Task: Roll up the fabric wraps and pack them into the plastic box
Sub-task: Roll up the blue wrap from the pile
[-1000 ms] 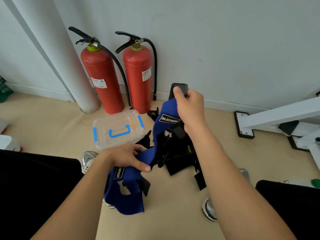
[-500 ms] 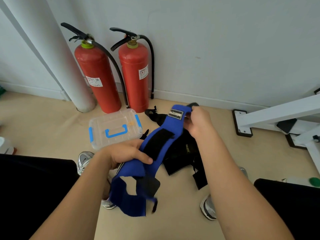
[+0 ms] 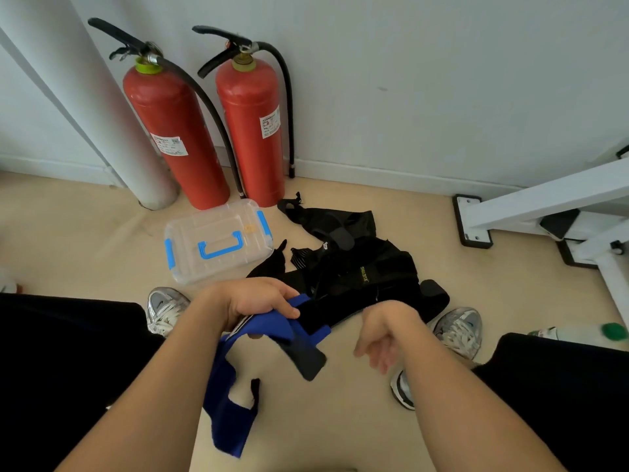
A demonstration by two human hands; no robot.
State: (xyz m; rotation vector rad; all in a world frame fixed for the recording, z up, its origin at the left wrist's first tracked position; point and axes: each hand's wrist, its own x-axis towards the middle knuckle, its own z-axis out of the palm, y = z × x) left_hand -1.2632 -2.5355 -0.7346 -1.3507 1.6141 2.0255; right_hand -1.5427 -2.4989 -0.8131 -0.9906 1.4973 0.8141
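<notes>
Gripping the bunched upper end of a long blue fabric wrap [image 3: 226, 413], the left hand [image 3: 253, 301] holds it above the floor, thumb clamped over the cloth, while the rest dangles down between the knees. The right hand [image 3: 383, 337] hangs just beside it, fingers loosely curled and holding nothing.

A black hook-and-loop tab [image 3: 304, 361] flops out to the side of the wrap. To roll well, I judge the free hand should catch one end, pull the strip flat and taut, and wind tightly so the fastener ends outside and can bind the roll.

The heap of black fabric wraps [image 3: 360, 277] lies mid-floor, just beyond the hands. The clear plastic box with blue latches [image 3: 190, 233] sits to its left, towards the far edge of the floor, lid closed; it will need opening before anything goes in.

Two red fire extinguishers [image 3: 177, 131] stand close behind the box against the wall, and a white metal frame [image 3: 544, 206] takes up the floor's far right corner. Two grey trainers [image 3: 166, 310] flank the hands, so the free room is the bare floor directly below them.
</notes>
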